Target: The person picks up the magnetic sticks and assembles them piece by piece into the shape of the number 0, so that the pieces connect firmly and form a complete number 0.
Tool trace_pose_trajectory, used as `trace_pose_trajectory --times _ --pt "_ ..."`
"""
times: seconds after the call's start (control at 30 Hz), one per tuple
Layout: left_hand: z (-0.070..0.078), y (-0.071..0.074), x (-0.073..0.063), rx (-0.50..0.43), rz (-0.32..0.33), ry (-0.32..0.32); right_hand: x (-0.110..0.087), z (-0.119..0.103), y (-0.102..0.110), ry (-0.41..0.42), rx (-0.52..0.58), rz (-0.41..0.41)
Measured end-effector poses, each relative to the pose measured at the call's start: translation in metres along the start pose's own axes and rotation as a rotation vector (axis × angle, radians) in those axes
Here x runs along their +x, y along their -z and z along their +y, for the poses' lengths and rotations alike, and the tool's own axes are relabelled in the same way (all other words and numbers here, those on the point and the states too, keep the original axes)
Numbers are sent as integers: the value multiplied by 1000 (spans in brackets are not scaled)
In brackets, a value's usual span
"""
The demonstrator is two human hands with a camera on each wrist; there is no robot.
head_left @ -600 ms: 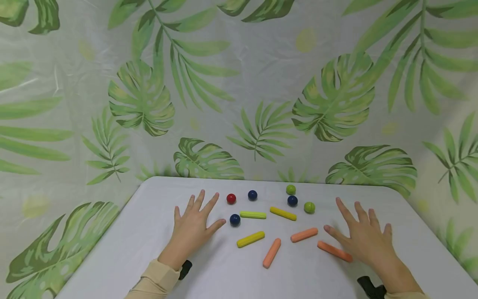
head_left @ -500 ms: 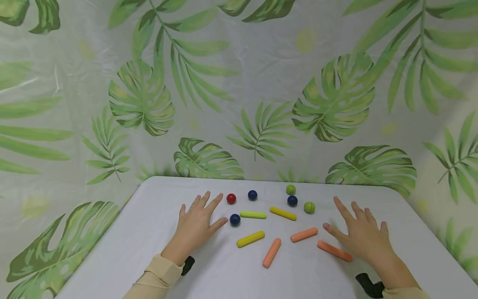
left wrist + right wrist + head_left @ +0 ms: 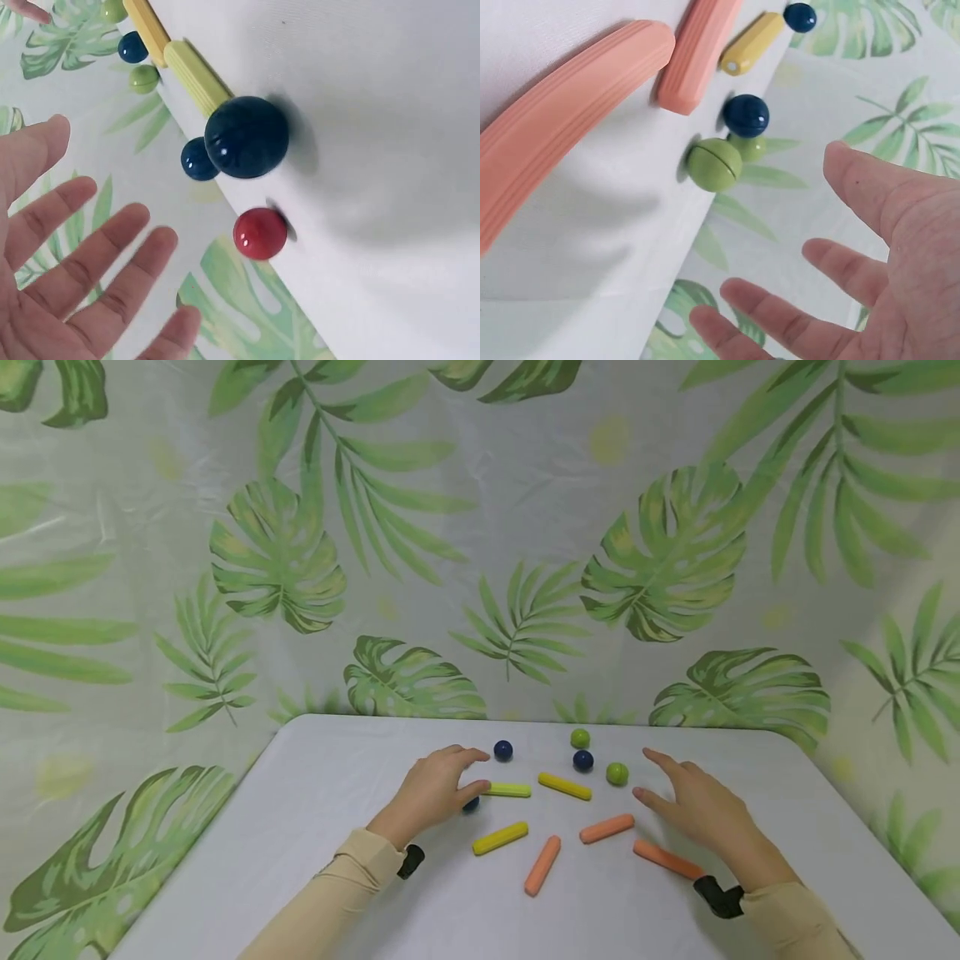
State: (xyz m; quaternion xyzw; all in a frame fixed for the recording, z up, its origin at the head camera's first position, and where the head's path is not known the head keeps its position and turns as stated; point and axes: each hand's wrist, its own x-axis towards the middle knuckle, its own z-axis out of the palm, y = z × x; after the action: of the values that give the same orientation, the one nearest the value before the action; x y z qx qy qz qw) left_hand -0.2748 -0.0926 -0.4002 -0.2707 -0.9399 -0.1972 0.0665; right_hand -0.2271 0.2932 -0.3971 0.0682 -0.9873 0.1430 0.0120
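My left hand (image 3: 431, 789) hovers over the table's left half, fingers spread and nothing held. Beneath it lie a dark blue ball (image 3: 247, 137) and a red ball (image 3: 260, 233); in the head view the hand hides the red one and most of the blue one. A lime-green ridged stick (image 3: 510, 790) lies by the left fingertips. My right hand (image 3: 705, 810), palm turned inward and holding nothing, hovers at the right. Nearest to it are a green ball (image 3: 617, 774) and an orange ridged stick (image 3: 667, 858), partly covered by the black wrist strap.
Farther back are a blue ball (image 3: 503, 750), another blue ball (image 3: 582, 761) and a green ball (image 3: 580, 738). Two yellow sticks, one at the back (image 3: 565, 786) and one in front (image 3: 500, 838), and two more orange sticks (image 3: 542, 866) lie mid-table. A leaf-patterned curtain (image 3: 525, 527) stands behind.
My left hand has moved right and turned inward, now covering the red ball in the head view. My right hand has also turned inward and shifted slightly left. The balls and sticks stay put.
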Motion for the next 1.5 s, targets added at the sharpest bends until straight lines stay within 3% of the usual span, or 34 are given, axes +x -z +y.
trace_pose_trajectory --times 0.17,0.3,0.47,0.57,0.87,1.17,1.5 --pt "2 -9 20 -136 -74 0 13 3 -2 7 53 -23" --pt "6 -17 33 -192 -89 24 23 10 -8 0 89 -42" --pt "12 -29 49 -170 -71 81 34 16 -17 -11 132 -64" --pt "15 -35 59 -155 -74 73 40 19 -21 -10 148 -74" --pt "26 -56 88 -121 -167 60 52 22 -27 -1 176 -90" --pt "33 -61 97 -119 -216 80 58 16 -29 9 174 -109" --pt "34 -71 99 -103 -229 44 60 16 -32 10 175 -107"
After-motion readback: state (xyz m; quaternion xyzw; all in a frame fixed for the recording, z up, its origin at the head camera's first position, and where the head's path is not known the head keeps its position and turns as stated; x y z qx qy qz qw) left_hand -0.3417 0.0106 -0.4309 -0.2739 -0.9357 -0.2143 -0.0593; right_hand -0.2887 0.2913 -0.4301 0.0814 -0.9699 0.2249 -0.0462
